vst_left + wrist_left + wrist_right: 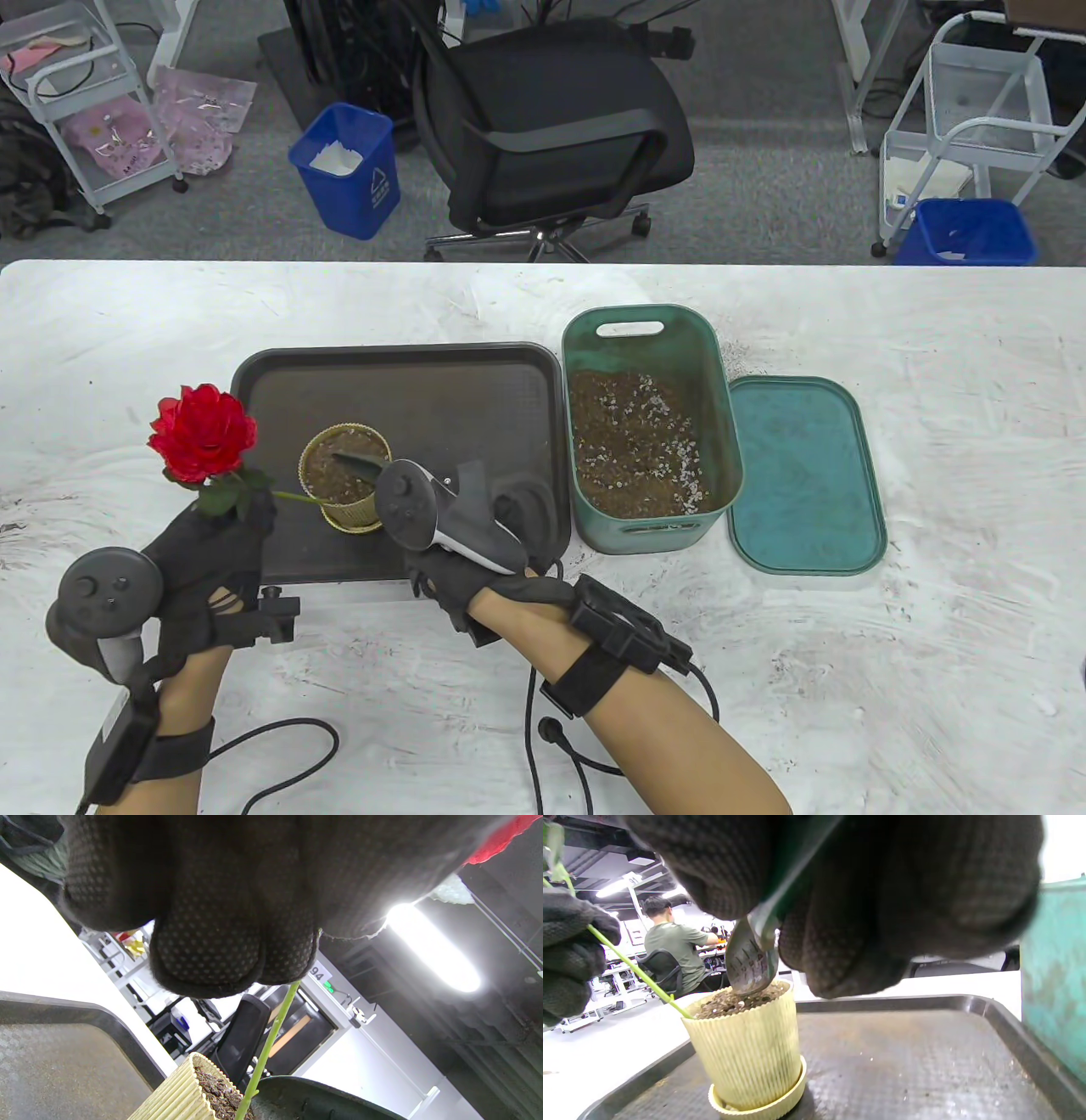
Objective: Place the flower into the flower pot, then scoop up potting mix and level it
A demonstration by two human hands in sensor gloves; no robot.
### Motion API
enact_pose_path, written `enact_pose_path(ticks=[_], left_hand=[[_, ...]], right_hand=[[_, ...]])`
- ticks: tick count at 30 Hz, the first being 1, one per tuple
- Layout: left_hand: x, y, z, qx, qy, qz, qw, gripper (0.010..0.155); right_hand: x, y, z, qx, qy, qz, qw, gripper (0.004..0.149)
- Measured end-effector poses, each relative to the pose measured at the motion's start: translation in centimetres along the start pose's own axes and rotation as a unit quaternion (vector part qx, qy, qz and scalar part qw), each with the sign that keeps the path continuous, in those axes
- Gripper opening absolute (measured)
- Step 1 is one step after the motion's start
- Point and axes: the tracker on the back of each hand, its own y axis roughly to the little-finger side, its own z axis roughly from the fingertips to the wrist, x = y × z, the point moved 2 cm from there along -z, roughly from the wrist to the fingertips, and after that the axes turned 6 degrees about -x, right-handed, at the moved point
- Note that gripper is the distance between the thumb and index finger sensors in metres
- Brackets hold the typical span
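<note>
Red artificial rose [202, 433] pinched by left hand [208, 552], green stem in ribbed yellow pot [344, 480].
Metal trowel [751, 959] gripped by right hand [458, 586], tip on soil; green soil bin [649, 424] beside dark tray [407, 373].

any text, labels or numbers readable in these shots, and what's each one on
"94" on a small white label on the white frame behind the chair, left wrist view; a digit may be cut off by the left hand.
White recycling-style symbol on the blue bin: the text under it is too small to read.
Pink bags on the floor: print too blurred to read.
Trowel blade shows raised marks, not readable.
</note>
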Motion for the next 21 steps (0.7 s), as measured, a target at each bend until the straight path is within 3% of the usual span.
enact_pose_path(ticks=[13,21], left_hand=[[0.0,0.0,0.0,0.0,0.0,0.001,1.0,0.042],[0.0,0.0,0.0,0.002,0.0,0.001,1.0,0.042]], right_hand=[[-1.1,1.4,0.9,0.012,0.019,0.008,1.0,0.051],[-4.9,2.9,1.7,0.035,0.048,0.021,0.998,0.051]])
